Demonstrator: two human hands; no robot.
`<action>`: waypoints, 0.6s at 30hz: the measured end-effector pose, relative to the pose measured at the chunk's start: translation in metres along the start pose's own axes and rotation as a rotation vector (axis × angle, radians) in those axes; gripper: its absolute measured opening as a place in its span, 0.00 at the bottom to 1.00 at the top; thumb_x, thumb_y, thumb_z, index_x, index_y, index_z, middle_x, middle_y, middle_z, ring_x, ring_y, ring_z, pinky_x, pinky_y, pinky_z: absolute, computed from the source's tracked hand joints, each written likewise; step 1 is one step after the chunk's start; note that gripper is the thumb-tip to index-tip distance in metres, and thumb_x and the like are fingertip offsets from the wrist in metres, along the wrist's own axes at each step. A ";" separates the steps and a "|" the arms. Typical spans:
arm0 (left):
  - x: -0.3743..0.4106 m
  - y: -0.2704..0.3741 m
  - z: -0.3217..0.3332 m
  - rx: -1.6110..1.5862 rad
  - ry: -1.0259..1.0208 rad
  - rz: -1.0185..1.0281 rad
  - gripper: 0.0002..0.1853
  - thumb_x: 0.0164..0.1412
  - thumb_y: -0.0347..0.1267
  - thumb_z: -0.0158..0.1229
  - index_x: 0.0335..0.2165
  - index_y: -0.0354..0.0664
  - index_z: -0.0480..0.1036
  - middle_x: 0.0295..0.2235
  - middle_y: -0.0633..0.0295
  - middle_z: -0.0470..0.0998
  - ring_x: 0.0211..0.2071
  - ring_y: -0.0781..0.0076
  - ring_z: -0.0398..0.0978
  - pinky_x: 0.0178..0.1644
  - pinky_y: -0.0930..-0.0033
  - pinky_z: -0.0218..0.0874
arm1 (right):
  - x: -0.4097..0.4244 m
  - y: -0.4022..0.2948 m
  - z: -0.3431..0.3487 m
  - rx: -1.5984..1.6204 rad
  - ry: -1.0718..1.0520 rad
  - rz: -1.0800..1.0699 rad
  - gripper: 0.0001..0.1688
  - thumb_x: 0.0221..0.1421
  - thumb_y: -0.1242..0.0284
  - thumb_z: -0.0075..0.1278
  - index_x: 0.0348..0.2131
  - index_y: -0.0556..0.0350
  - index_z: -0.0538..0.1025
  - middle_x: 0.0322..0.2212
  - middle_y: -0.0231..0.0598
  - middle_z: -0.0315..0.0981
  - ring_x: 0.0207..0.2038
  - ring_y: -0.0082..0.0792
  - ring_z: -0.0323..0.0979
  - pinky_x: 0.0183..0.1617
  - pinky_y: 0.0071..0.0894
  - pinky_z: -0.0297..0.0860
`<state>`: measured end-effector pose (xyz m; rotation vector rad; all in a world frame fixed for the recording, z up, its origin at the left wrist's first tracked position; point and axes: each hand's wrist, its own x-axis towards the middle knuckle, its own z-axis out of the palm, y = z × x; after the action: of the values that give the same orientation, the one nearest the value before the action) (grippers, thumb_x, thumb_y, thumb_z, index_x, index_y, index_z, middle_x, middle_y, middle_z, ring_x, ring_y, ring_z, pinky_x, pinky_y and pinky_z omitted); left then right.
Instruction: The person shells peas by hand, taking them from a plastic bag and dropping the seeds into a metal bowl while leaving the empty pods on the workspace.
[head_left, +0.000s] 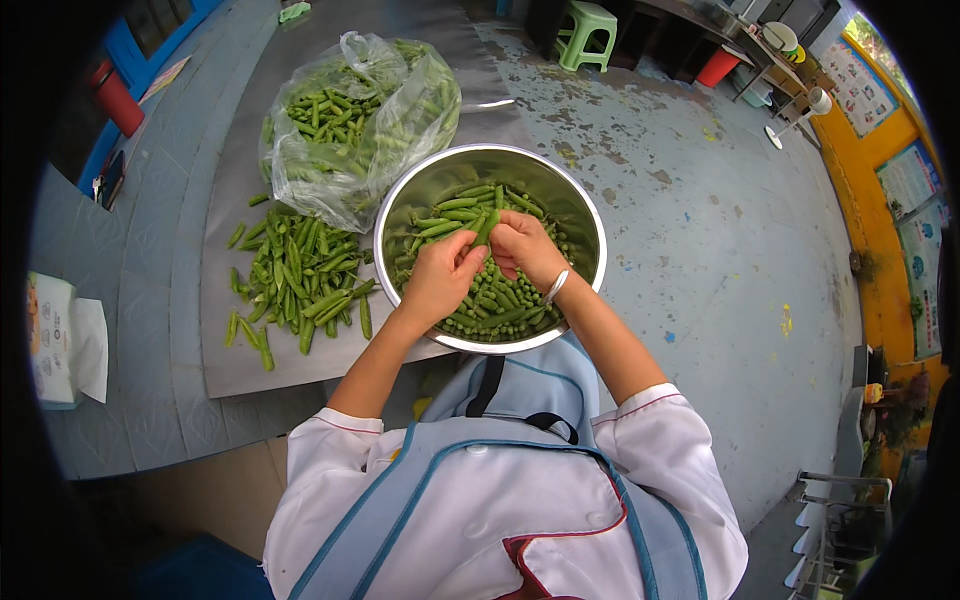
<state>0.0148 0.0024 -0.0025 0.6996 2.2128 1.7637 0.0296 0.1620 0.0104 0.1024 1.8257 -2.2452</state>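
Note:
Over a stainless steel bowl (487, 156), my left hand (444, 271) and my right hand (529, 246) grip one green pea pod (486, 228) between them. The left fingers pinch its lower end, and the right fingers hold it near the top. Inside the bowl lie shelled peas (491, 296) together with whole pods (459, 204). Left of the bowl spreads a pile of pods (296, 270), several of them split open. Behind that pile, a clear plastic bag (416, 135) full of pea pods touches the bowl's far left side.
The grey sheet (232, 360) under the pods covers part of a grey table (142, 300). A tissue pack (56, 341) sits at the left, with a phone (112, 180) and red flask (117, 99) farther back. A green stool (588, 36) stands on the worn floor (720, 247).

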 end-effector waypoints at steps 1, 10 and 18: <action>-0.001 -0.001 0.001 0.055 0.019 0.036 0.11 0.58 0.31 0.49 0.36 0.33 0.70 0.19 0.65 0.71 0.17 0.81 0.65 0.21 0.77 0.57 | 0.001 0.003 0.000 0.008 0.020 -0.002 0.10 0.52 0.74 0.39 0.19 0.54 0.63 0.10 0.25 0.55 0.11 0.18 0.53 0.13 0.20 0.54; 0.005 -0.011 -0.014 -0.433 -0.118 -0.270 0.16 0.63 0.41 0.41 0.29 0.39 0.66 0.17 0.72 0.61 0.14 0.88 0.53 0.17 0.83 0.46 | 0.001 0.003 -0.005 -0.132 -0.031 -0.035 0.08 0.51 0.73 0.42 0.23 0.58 0.68 0.12 0.29 0.62 0.13 0.21 0.61 0.16 0.21 0.61; 0.013 -0.015 -0.013 -0.234 0.122 -0.225 0.10 0.57 0.35 0.54 0.28 0.37 0.70 0.16 0.70 0.67 0.11 0.88 0.56 0.13 0.83 0.45 | 0.004 0.012 -0.002 -0.415 -0.018 -0.186 0.15 0.56 0.64 0.47 0.32 0.61 0.70 0.16 0.29 0.66 0.16 0.17 0.63 0.18 0.18 0.60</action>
<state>-0.0052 -0.0048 -0.0123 0.2873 2.0180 1.9470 0.0287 0.1611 -0.0025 -0.1683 2.3293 -1.9126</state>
